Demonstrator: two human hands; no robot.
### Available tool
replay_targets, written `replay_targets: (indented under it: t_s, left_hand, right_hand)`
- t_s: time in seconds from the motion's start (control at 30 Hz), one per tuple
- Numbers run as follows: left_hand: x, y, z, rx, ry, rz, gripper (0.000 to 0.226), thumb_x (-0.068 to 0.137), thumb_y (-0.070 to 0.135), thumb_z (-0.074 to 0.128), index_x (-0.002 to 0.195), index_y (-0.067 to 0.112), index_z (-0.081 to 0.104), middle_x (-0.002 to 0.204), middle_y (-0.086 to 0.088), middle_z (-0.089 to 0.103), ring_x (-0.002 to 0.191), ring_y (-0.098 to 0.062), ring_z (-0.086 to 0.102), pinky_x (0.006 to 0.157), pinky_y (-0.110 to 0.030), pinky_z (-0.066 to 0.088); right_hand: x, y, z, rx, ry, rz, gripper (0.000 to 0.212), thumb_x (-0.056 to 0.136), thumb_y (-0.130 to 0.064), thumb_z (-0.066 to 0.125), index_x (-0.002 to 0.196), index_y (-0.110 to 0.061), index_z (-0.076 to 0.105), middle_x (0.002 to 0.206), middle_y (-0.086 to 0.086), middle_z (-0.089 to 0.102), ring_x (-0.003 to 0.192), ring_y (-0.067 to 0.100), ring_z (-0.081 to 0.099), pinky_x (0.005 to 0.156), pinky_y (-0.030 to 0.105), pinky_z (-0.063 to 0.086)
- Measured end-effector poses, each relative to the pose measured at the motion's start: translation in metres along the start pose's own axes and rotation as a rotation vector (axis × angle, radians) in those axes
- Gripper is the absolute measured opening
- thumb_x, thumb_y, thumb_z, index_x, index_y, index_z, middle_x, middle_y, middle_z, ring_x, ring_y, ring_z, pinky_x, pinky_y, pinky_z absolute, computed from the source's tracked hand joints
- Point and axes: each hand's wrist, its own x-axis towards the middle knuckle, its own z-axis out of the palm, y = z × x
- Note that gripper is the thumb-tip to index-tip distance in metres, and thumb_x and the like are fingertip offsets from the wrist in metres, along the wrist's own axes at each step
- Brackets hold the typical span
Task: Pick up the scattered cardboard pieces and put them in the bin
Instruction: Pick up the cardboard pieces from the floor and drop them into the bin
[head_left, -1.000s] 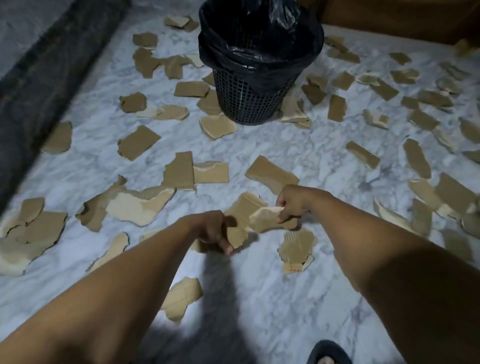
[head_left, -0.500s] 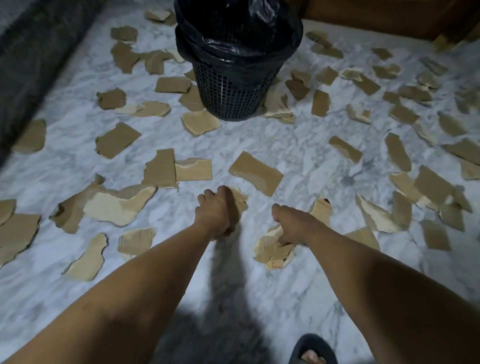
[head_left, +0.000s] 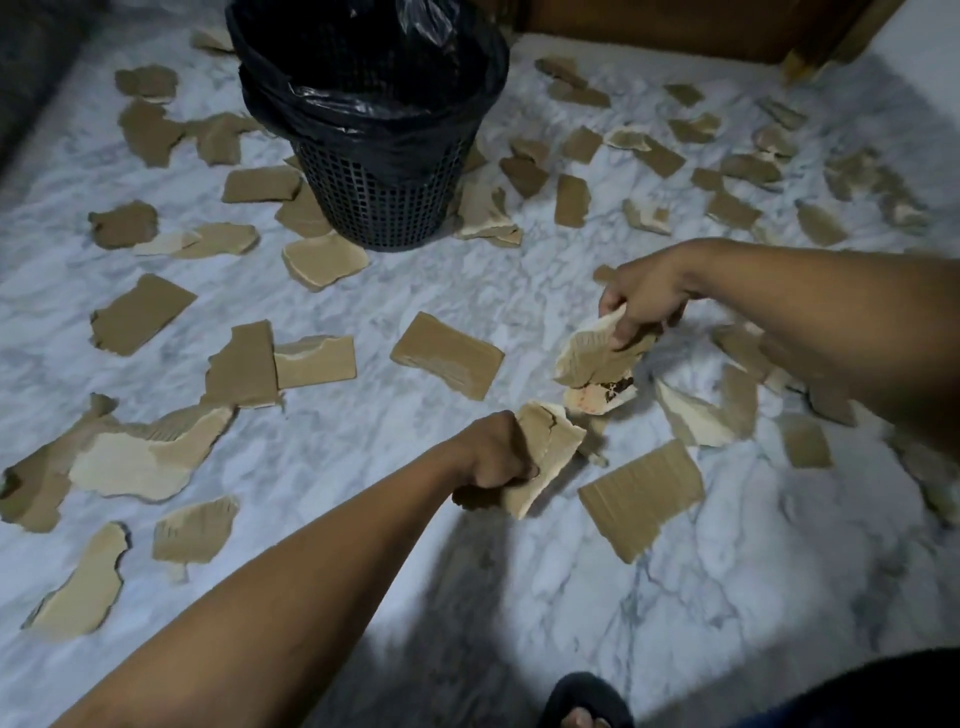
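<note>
Left hand fisted, forearm reaching from near left; right hand farther right, fingers curled downward in a grip, forearm extended.

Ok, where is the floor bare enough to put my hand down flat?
Bare marble floor lies near you, between the left forearm and the ribbed cardboard piece, and beyond that piece to the right. A smaller gap sits in front of the bin. Around the bin and along the far right, scraps crowd together.

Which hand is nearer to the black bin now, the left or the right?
The right hand, holding cardboard pieces, is a little nearer to the bin, out to its right. The left hand, also gripping cardboard, sits closer to the camera.
</note>
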Motion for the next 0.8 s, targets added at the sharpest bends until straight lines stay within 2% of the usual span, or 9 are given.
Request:
replay_targets:
  t_s: [0.07,0.2,0.3,0.37,0.47,0.53,0.6,0.7,0.8]
  left_hand:
    - [0.011,0.008,0.011,0.041,0.000,-0.010,0.049,0.080,0.035,0.073,0.117,0.009,0.056,0.113,-0.011,0.061,0.106,-0.030,0.059,0.090,-0.042,0.051]
    - [0.032,0.019,0.025,0.237,0.061,-0.031,0.068,0.078,0.047,0.072,0.131,0.015,0.045,0.127,-0.011,0.043,0.118,-0.034,0.042,0.097,-0.047,0.042]
    - [0.048,0.036,0.040,0.324,0.029,-0.007,0.078,0.078,0.050,0.072,0.139,0.015,0.039,0.142,-0.008,0.033,0.129,-0.034,0.032,0.102,-0.052,0.035]
    - [0.061,0.049,0.048,0.298,0.005,-0.007,0.088,0.077,0.052,0.073,0.145,0.015,0.031,0.147,-0.007,0.027,0.132,-0.034,0.029,0.103,-0.052,0.032]
    - [0.084,0.067,0.051,0.227,-0.002,-0.045,0.103,0.076,0.049,0.075,0.152,0.015,0.014,0.157,-0.005,0.010,0.139,-0.036,0.020,0.106,-0.051,0.030]
    - [0.095,0.075,0.050,0.229,0.013,-0.100,0.100,0.078,0.040,0.074,0.153,0.015,0.014,0.158,-0.005,0.003,0.140,-0.037,0.017,0.106,-0.052,0.030]
    - [0.102,0.079,0.052,0.242,0.067,-0.163,0.083,0.080,0.030,0.071,0.150,0.018,0.026,0.153,-0.008,0.012,0.137,-0.036,0.020,0.103,-0.052,0.035]
    - [0.106,0.078,0.058,0.276,0.144,-0.189,0.067,0.082,0.021,0.066,0.142,0.017,0.037,0.143,-0.007,0.023,0.130,-0.034,0.026,0.099,-0.048,0.039]
    - [0.109,0.074,0.060,0.287,0.192,-0.113,0.062,0.084,0.020,0.059,0.138,0.007,0.034,0.137,-0.016,0.031,0.123,-0.038,0.035,0.103,-0.043,0.040]
  right_hand:
    - [0.007,0.020,0.023,0.111,0.055,-0.044,0.012,0.087,-0.026,0.076,0.092,-0.020,0.067,0.085,0.003,0.065,0.069,0.018,0.059,0.061,0.032,0.049]
    - [0.031,0.059,0.081,0.311,0.067,-0.017,0.018,0.084,-0.030,0.077,0.096,-0.020,0.070,0.098,0.008,0.074,0.089,0.030,0.071,0.076,0.042,0.057]
    - [0.025,0.090,0.095,0.424,-0.083,0.115,0.017,0.085,-0.019,0.074,0.095,-0.008,0.069,0.072,0.011,0.072,0.054,0.025,0.066,0.047,0.029,0.050]
    - [0.017,0.110,0.103,0.440,-0.157,0.181,0.013,0.085,-0.014,0.072,0.094,-0.005,0.068,0.056,0.005,0.065,0.041,0.017,0.058,0.038,0.021,0.043]
    - [0.014,0.123,0.124,0.351,-0.254,0.180,0.020,0.081,-0.015,0.075,0.099,-0.009,0.070,0.084,0.006,0.073,0.076,0.024,0.072,0.062,0.029,0.054]
    - [0.023,0.124,0.139,0.185,-0.218,0.111,0.033,0.075,-0.026,0.080,0.105,-0.019,0.068,0.110,0.001,0.068,0.102,0.025,0.068,0.077,0.031,0.054]
    - [0.032,0.122,0.150,0.190,-0.108,0.053,0.047,0.068,-0.031,0.087,0.106,-0.028,0.060,0.117,-0.003,0.061,0.107,0.022,0.062,0.087,0.034,0.053]
    - [0.041,0.118,0.166,0.207,-0.003,-0.064,0.081,0.051,-0.038,0.095,0.117,-0.032,0.049,0.118,-0.003,0.056,0.102,0.021,0.058,0.085,0.039,0.053]
    - [0.040,0.112,0.190,-0.190,0.110,-0.163,0.101,0.040,-0.056,0.092,0.124,-0.032,0.041,0.117,-0.007,0.043,0.110,0.018,0.043,0.089,0.038,0.040]
